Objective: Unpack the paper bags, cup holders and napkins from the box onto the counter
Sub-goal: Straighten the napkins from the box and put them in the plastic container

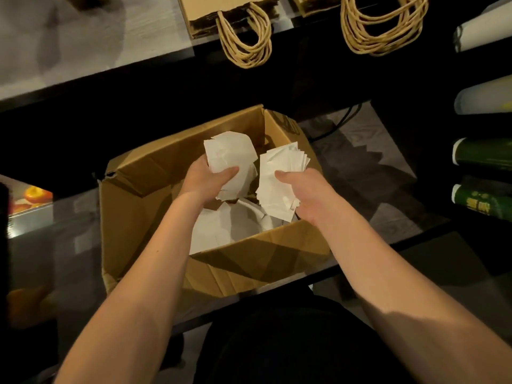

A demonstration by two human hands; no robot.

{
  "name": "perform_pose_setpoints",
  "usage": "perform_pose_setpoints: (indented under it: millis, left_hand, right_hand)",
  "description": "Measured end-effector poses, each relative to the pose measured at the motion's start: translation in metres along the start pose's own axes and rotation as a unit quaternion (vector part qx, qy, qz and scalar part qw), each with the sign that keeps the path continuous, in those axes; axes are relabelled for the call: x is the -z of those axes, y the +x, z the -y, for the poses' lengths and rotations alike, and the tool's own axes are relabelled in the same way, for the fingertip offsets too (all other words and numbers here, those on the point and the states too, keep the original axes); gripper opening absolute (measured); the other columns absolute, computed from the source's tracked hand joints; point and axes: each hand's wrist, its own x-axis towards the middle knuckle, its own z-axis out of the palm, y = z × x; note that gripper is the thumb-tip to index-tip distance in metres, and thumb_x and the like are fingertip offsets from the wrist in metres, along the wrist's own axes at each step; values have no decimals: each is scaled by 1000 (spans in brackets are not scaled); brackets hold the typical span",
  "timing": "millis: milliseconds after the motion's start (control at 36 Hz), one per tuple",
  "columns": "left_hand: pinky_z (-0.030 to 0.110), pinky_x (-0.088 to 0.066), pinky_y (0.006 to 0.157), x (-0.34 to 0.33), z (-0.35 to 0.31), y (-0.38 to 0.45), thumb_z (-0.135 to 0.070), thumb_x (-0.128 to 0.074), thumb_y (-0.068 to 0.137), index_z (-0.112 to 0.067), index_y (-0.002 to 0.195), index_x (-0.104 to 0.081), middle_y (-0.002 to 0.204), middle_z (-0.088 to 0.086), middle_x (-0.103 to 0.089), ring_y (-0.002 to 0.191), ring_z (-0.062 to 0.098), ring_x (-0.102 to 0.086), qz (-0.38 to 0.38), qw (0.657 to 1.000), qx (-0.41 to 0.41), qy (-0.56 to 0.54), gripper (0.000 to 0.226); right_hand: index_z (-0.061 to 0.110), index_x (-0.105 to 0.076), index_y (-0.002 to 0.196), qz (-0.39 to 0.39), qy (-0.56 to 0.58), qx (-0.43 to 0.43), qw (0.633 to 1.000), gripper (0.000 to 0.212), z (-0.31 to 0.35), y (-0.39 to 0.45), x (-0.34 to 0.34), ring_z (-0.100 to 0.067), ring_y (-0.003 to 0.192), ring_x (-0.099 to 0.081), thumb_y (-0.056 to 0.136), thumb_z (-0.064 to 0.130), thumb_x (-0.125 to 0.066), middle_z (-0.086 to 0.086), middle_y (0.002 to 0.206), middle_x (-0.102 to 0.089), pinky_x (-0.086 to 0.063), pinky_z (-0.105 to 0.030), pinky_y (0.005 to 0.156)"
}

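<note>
An open cardboard box (155, 217) stands on the floor below me. Over it, my left hand (203, 181) grips a stack of white napkins (231, 153), thumb across the front. My right hand (307, 192) holds a second fanned stack of napkins (279, 173), thumb on top. More white paper (221, 228) lies in the bottom of the box. On the counter (83, 45) above lie two piles of brown paper bags with rope handles, one pile (221, 12) in the middle, the other pile's handles (385, 26) hanging over the edge at right.
Rolled posters or tubes, white (484, 98) and green (482, 156), stick out from shelves at the right. A printed box with orange pictures (30, 200) sits at the left. Dark cables (343, 117) run on the floor behind the cardboard box.
</note>
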Motion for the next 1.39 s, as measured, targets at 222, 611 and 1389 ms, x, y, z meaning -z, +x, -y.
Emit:
perform_pose_setpoints:
  millis: [222, 611, 1389]
  left_hand:
    - [44, -50, 106, 42, -10, -34, -27, -70, 94, -29, 120, -52, 118, -8, -63, 113, 14, -61, 10, 975, 14, -220, 32]
    - [46, -54, 102, 62, -3, -57, -32, -74, 90, -17, 142, -50, 132, 0, -61, 122, 19, -59, 2, 992, -87, -95, 59]
    - [42, -55, 101, 94, -45, -55, -44, -76, 87, -31, 130, -56, 121, -8, -68, 114, 13, -67, 222, 967, -124, -19, 49]
  right_hand:
    - [27, -53, 134, 30, 25, 16, 999, 47, -1, -2, 0, -29, 110, -66, 93, 27, -75, -4, 123, -65, -56, -49, 98]
    - [23, -52, 136, 76, 48, 46, 995, 47, -5, -3, -18, -33, 109, -66, 94, 22, -73, -9, 122, -67, -56, -50, 96]
    - [25, -72, 112, 220, 53, 167, 960, 18, 36, -32, -42, -26, 106, -73, 105, 30, -57, -4, 111, -78, -54, -54, 100]
